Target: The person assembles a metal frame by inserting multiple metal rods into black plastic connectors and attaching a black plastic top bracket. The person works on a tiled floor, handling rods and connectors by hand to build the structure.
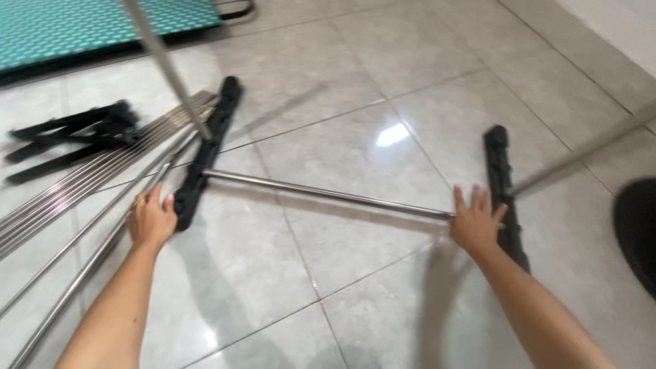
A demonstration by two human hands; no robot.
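Both arms reach forward and down over the tiled floor (355,301). The left hand (150,220) curls loosely against the near end of the left black bar (208,147). The right hand (476,222), fingers spread open, presses the right black bar (503,188), where the steel rod (328,194) joining both bars ends. Bare tiles lie between the arms; loose rods (82,178) crowd the left.

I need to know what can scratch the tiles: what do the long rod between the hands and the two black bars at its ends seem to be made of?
The rod looks like polished metal, likely steel: silvery, with bright reflections. The left black bar and right black bar look like matte moulded plastic, dull and ridged, though coated metal cannot be ruled out.
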